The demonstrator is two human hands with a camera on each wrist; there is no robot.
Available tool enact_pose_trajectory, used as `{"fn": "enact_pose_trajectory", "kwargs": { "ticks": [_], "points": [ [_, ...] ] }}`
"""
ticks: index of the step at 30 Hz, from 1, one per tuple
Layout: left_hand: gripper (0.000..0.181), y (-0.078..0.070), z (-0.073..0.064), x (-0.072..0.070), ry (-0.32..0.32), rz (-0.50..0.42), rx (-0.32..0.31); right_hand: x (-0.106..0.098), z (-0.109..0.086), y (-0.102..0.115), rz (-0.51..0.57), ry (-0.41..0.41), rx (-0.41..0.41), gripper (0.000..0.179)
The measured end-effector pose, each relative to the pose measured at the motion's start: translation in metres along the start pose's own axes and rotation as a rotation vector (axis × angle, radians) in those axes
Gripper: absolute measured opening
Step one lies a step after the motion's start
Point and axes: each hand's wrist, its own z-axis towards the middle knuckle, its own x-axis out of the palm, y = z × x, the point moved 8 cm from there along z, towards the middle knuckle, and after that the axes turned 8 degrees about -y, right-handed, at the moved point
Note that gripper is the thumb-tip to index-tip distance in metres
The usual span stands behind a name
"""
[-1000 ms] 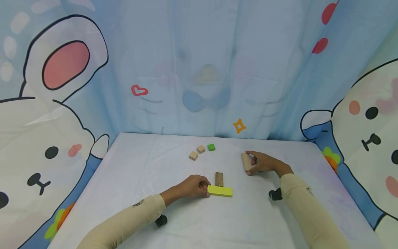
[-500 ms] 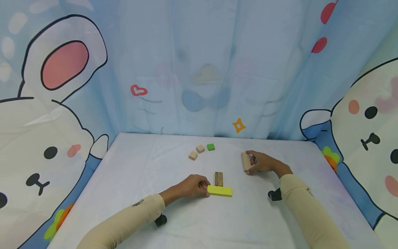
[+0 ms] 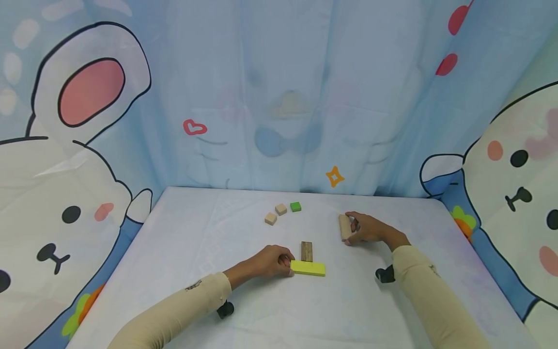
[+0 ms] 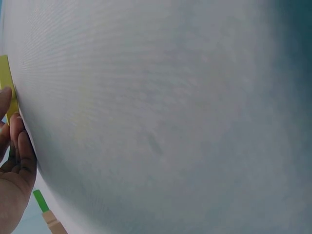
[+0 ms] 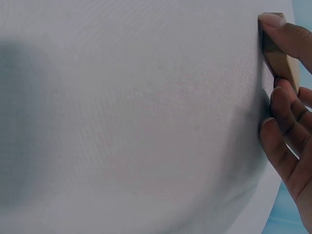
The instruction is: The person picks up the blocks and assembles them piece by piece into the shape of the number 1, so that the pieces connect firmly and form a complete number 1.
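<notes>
Near the middle of the table, my left hand (image 3: 267, 261) pinches the left end of a long yellow block (image 3: 308, 268). A dark brown wooden block (image 3: 307, 251) lies just behind it, pointing away and forming a T shape. To the right and farther back, my right hand (image 3: 369, 228) holds a pale wooden block (image 3: 344, 228), thumb at its near end and a finger at its far end. In the right wrist view, the thumb lies on that block (image 5: 279, 64) and the other fingers curl below. The left wrist view shows the thumb on the yellow block (image 4: 5, 73).
Two small pale wooden blocks (image 3: 270, 218) and a small green block (image 3: 295, 206) sit in a group toward the back of the white-covered table (image 3: 209, 213). A blue cartoon curtain (image 3: 283, 63) hangs behind the table's far edge. Black wrist cameras show below both sleeves.
</notes>
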Motion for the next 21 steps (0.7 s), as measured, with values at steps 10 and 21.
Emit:
{"fn": "enact_pose_trajectory", "kwargs": {
  "ticks": [10, 21],
  "points": [
    [0.029, 0.0024, 0.0013, 0.001, -0.001, 0.007, -0.01, -0.0001, -0.0007, 0.0003, 0.013, -0.021, -0.006, 0.106],
    [0.029, 0.0025, 0.0017, 0.001, 0.002, 0.001, -0.007, 0.0012, -0.0006, 0.0079, 0.02, -0.019, -0.026, 0.106]
  ]
}}
